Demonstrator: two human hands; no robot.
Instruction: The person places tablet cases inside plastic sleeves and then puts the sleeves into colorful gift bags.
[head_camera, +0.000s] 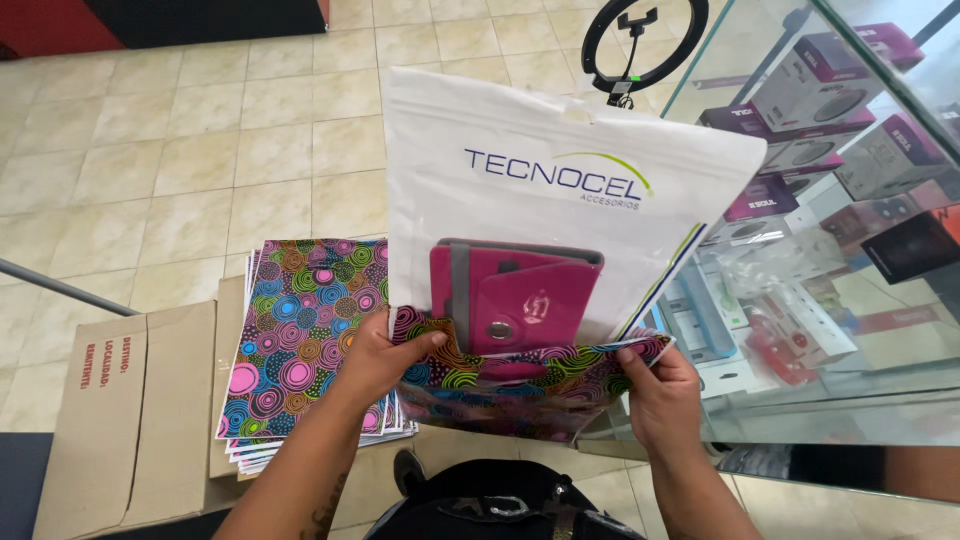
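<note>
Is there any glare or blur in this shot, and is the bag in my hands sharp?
Head view: even light, soft shadows; the white bag and pink case are sharp; reflections wash over the glass counter, dimming the boxes inside; edges bend slightly from the wide lens.

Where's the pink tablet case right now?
Head view, centre: the pink tablet case sits inside the white plastic bag, held up by the left hand and right hand, right of the stack of patterned sheets.

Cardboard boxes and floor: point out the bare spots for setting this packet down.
Bare: the flat cardboard box left of the patterned stack, and the tiled floor beyond. Crowded: the glass case, full of boxed goods.
</note>
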